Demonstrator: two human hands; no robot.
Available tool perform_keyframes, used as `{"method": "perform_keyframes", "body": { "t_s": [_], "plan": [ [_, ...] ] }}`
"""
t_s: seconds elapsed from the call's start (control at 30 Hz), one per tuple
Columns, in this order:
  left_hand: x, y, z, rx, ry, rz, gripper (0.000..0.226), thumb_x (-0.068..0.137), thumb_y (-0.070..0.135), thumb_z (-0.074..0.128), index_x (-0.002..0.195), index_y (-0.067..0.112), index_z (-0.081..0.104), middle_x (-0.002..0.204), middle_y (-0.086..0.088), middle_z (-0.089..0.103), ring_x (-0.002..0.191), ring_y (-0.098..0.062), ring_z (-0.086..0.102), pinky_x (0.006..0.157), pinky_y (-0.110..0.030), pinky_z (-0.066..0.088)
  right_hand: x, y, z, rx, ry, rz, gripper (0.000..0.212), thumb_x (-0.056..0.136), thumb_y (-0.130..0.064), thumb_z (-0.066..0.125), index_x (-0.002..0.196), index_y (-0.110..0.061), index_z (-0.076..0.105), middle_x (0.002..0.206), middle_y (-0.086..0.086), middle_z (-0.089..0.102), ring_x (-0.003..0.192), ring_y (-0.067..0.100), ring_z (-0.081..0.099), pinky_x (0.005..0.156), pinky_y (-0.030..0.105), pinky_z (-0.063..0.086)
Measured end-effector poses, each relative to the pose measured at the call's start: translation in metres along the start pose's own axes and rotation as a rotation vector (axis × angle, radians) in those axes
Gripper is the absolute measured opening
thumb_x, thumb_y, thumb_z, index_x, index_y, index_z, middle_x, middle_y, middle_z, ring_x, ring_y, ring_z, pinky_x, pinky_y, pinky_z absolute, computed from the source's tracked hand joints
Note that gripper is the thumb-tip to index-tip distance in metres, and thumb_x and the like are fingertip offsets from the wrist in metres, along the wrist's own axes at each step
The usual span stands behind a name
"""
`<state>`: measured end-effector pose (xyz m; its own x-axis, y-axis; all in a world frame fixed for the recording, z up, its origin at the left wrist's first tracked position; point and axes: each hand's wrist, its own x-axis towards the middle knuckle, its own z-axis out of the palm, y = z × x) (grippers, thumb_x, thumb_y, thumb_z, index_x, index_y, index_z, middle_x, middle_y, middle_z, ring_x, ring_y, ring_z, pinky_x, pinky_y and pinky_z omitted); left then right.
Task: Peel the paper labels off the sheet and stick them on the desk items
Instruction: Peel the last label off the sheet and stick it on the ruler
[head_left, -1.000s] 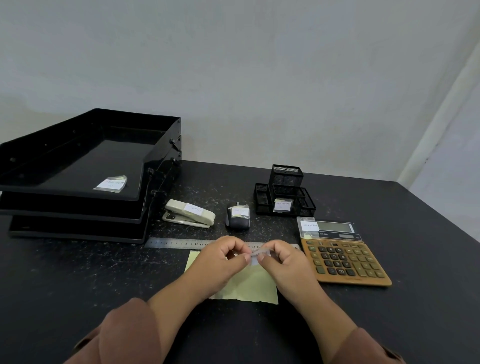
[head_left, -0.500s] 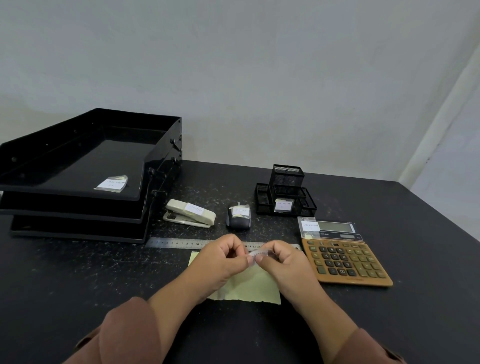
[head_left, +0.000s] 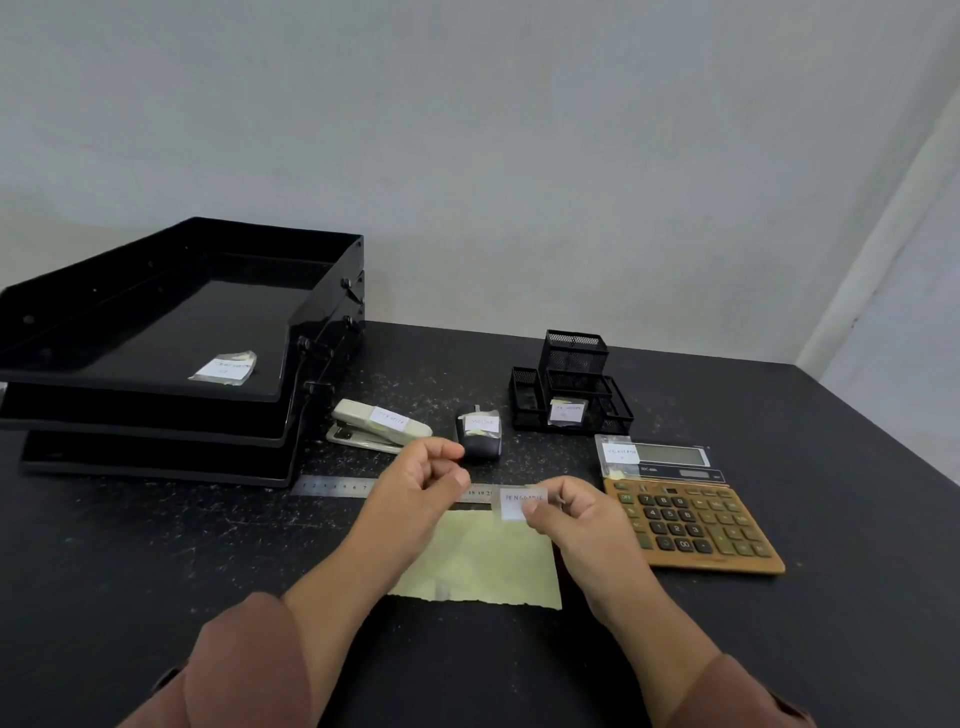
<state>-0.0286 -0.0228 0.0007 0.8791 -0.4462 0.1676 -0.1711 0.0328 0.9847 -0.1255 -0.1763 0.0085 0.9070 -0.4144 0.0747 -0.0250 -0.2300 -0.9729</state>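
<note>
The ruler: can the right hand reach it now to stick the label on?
Probably yes. The right hand holds the label just above the ruler, with nothing between them.

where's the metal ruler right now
The ruler lies flat across mid-desk, partly hidden behind both hands, in front of the stapler and just beyond the yellow backing sheet.

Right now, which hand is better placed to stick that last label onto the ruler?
The right hand. It already pinches the white label, which hangs just above the steel ruler, the only item here without a label. The left hand has let go and sits curled above the ruler.
</note>
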Motion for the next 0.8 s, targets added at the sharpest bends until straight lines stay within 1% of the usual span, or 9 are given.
{"method": "perform_keyframes", "body": {
  "t_s": [0.1,0.2,0.27,0.4,0.5,0.57,0.6,0.7,0.8],
  "plan": [
    [-0.003,-0.002,0.002,0.137,-0.135,0.016,0.009,0.082,0.036,0.065,0.090,0.041,0.065,0.084,0.012,0.067,0.071,-0.003,0.059,0.066,-0.013,0.047,-0.001,-0.001,0.002,0.021,0.000,0.006,0.006,0.080,-0.021,0.066,0.076,-0.018,0.067,0.072,0.004,0.065,0.069,0.015,0.058,0.069,0.037,0.049],
    [-0.002,-0.004,0.007,0.189,-0.128,0.078,0.007,0.080,0.031,0.070,0.077,0.033,0.064,0.065,0.017,0.058,0.059,0.001,0.048,0.057,-0.013,0.041,-0.002,-0.002,0.005,-0.014,0.003,-0.021,0.010,0.080,-0.023,0.067,0.071,-0.017,0.066,0.068,0.001,0.061,0.066,0.011,0.053,0.066,0.032,0.045],
    [0.002,-0.004,0.005,0.137,-0.078,0.059,0.010,0.081,0.025,0.068,0.074,0.029,0.062,0.064,0.013,0.056,0.060,-0.002,0.047,0.058,-0.016,0.041,-0.001,-0.004,0.006,-0.005,-0.002,-0.036,0.013,0.082,-0.023,0.064,0.071,-0.018,0.067,0.067,-0.002,0.064,0.066,0.007,0.053,0.068,0.027,0.044],
    [0.007,-0.001,-0.005,-0.008,-0.055,-0.035,0.009,0.080,0.020,0.070,0.074,0.021,0.063,0.061,0.007,0.056,0.052,-0.001,0.046,0.049,-0.012,0.037,0.006,-0.009,0.007,0.001,0.006,-0.033,0.016,0.085,-0.023,0.061,0.072,-0.016,0.068,0.067,-0.009,0.064,0.065,0.001,0.052,0.069,0.020,0.044],
    [0.009,0.003,-0.007,-0.017,-0.064,-0.054,0.010,0.079,0.017,0.071,0.075,0.016,0.062,0.062,0.001,0.060,0.049,-0.002,0.047,0.046,-0.012,0.037,0.012,-0.014,0.007,-0.015,-0.041,0.014,0.008,0.083,-0.018,0.064,0.087,-0.022,0.069,0.076,-0.010,0.068,0.070,0.000,0.059,0.066,0.013,0.045],
    [0.011,0.005,-0.009,0.005,-0.056,-0.063,0.010,0.078,0.017,0.072,0.075,0.016,0.062,0.064,-0.001,0.063,0.051,-0.004,0.047,0.046,-0.013,0.037,0.017,-0.017,0.007,-0.032,-0.061,0.037,0.022,0.081,-0.016,0.065,0.102,-0.024,0.066,0.089,-0.004,0.068,0.081,0.005,0.063,0.068,0.013,0.047],
    [0.011,0.006,-0.011,0.019,-0.057,-0.067,0.010,0.077,0.016,0.072,0.076,0.015,0.062,0.064,-0.002,0.064,0.052,-0.005,0.048,0.046,-0.013,0.037,0.019,-0.020,0.007,-0.065,-0.046,0.032,0.022,0.081,-0.017,0.065,0.103,-0.024,0.065,0.090,-0.002,0.067,0.081,0.006,0.062,0.067,0.013,0.047],
    [0.014,0.008,-0.016,0.064,-0.073,-0.087,0.010,0.076,0.015,0.073,0.075,0.013,0.063,0.061,0.002,0.064,0.050,-0.005,0.050,0.047,-0.013,0.038,0.026,-0.026,0.010,-0.180,0.024,0.003,0.005,0.082,-0.025,0.063,0.082,-0.028,0.067,0.072,-0.010,0.063,0.065,-0.001,0.054,0.059,0.015,0.042],
    [0.017,0.009,-0.020,0.089,-0.083,-0.113,0.009,0.079,0.017,0.070,0.074,0.015,0.063,0.061,0.004,0.065,0.050,-0.005,0.049,0.048,-0.013,0.039,0.033,-0.025,0.014,-0.245,0.057,0.001,0.013,0.081,-0.025,0.063,0.068,-0.027,0.065,0.059,-0.012,0.057,0.049,-0.004,0.047,0.048,0.010,0.036]
  ]
}}
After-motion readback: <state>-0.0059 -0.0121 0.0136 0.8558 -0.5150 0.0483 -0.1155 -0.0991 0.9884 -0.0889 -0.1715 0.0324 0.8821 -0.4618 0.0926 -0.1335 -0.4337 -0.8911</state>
